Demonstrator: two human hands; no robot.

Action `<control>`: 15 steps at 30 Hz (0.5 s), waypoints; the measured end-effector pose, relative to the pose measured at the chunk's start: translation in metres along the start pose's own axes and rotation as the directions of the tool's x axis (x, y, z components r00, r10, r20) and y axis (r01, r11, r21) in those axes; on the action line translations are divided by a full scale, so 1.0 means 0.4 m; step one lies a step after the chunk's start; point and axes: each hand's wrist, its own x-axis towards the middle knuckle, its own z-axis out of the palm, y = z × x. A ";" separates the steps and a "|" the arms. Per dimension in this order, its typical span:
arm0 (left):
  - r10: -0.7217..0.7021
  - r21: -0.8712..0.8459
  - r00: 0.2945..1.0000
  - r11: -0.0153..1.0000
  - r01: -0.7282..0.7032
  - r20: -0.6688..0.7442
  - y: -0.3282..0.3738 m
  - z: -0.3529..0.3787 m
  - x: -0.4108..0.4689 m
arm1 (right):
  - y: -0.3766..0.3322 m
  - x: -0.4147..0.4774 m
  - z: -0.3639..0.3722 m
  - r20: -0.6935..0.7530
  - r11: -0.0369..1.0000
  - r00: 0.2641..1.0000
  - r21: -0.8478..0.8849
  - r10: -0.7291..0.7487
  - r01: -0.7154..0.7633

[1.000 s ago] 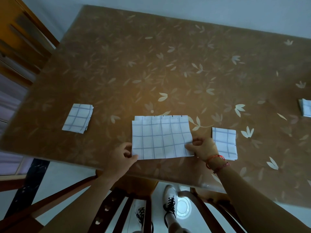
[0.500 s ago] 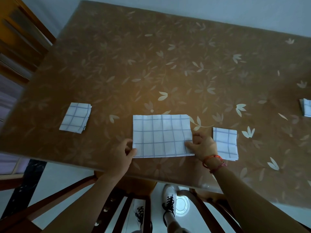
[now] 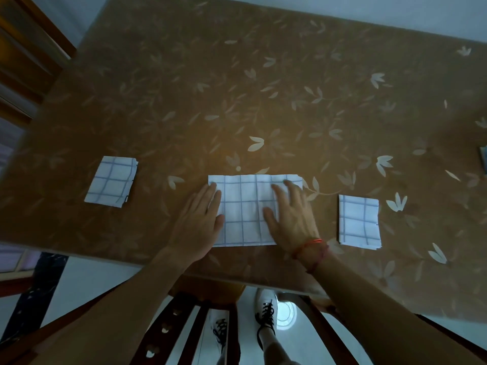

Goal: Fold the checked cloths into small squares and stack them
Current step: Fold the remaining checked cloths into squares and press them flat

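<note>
My left hand (image 3: 200,219) and right hand (image 3: 290,214) press flat, fingers straight, on the checked cloth (image 3: 245,212) at six o'clock on the table (image 3: 263,88) (folded square (image 3: 110,181) at its nine, small stack (image 3: 359,221) at three).

Dim scene. Warm orange glow on table (image 3: 232,143) centre, fading dark toward far and left. Pale floor (image 3: 87,293) brighter, near. Shadows faint, diffuse. Wide-angle bending at edges; left side smeared, soft.
</note>
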 end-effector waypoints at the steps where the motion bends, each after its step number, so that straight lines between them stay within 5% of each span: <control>1: -0.009 0.018 1.000 1.000 0.009 0.020 -0.003 0.006 0.012 | -0.025 0.002 0.018 0.025 0.998 0.998 -0.028 -0.059 0.060; 5: -0.037 0.100 0.998 0.994 0.032 0.056 -0.019 0.038 0.038 | -0.087 0.019 0.110 0.089 0.973 0.976 -0.103 -0.198 0.207; 15: -0.020 0.138 0.999 0.990 0.014 0.038 -0.027 0.053 0.024 | -0.093 0.001 0.159 0.142 0.971 0.976 -0.151 -0.164 0.185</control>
